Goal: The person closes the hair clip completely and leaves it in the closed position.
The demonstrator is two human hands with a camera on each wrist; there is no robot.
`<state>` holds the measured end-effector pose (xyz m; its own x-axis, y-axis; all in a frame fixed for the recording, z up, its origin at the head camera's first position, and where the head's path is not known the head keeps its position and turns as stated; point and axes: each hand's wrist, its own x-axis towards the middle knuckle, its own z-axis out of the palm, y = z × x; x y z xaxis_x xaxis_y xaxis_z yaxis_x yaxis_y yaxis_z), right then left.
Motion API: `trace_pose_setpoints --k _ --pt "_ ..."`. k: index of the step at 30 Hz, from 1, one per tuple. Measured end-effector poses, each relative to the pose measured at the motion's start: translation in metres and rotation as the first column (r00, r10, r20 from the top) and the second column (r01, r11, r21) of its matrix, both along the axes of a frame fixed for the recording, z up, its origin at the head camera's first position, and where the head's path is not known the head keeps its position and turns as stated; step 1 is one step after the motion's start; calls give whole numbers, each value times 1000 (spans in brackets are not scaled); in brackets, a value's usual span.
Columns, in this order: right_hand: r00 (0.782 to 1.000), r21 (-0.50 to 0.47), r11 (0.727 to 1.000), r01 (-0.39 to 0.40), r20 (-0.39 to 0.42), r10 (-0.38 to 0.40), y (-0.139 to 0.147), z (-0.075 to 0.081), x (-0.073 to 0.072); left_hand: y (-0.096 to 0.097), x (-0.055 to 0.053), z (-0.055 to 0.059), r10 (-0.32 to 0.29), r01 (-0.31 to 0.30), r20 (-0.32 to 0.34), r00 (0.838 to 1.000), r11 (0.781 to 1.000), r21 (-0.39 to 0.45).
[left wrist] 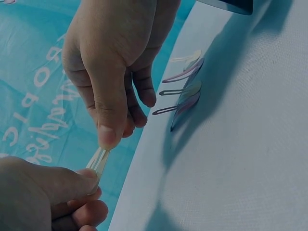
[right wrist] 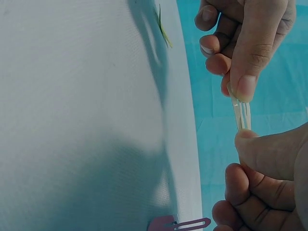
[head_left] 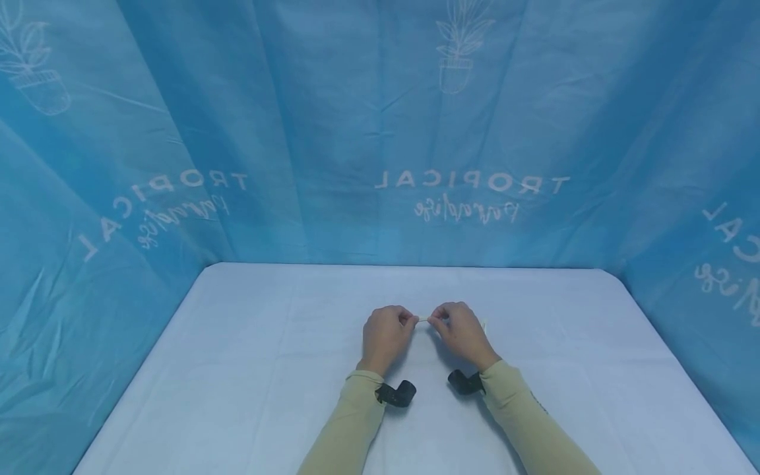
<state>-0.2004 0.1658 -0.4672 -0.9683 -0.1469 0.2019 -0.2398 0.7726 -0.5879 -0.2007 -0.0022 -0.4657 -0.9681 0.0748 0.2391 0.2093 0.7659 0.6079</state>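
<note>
A pale snap hair clip (head_left: 423, 319) is stretched between my two hands above the white table. My left hand (head_left: 386, 335) pinches one end between thumb and fingers. On the other end, the thumb and index finger of my right hand (head_left: 464, 333) hold it. Close up, the clip (left wrist: 99, 160) shows its slotted frame in the left wrist view; the same clip (right wrist: 244, 114) appears between both thumbs in the right wrist view. Beyond my right hand, several more snap clips lie in a row, among them a purple one (left wrist: 185, 74). The fingers cover both clip ends.
The white table (head_left: 237, 369) has blue printed curtains (head_left: 332, 132) behind it and at both sides. A pink clip (right wrist: 163, 223) lies at the bottom of the right wrist view, a thin green piece (right wrist: 164, 29) farther up. Black wrist cameras (head_left: 404, 394) are on both sleeves.
</note>
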Motion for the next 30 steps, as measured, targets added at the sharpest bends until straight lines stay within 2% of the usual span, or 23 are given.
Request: trace_pose_setpoints --k 9,21,30 --pt "999 29 1000 -8 -50 9 -1 -3 0 0 0 -3 -4 3 -44 999 1000 -24" --pt "1000 9 1000 1 -15 -1 -1 -1 -2 -1 -2 -1 -12 12 -11 1000 1000 1" --pt "1000 -27 1000 8 -24 -9 -2 -1 -2 -1 -2 -2 -23 23 0 1000 1000 17"
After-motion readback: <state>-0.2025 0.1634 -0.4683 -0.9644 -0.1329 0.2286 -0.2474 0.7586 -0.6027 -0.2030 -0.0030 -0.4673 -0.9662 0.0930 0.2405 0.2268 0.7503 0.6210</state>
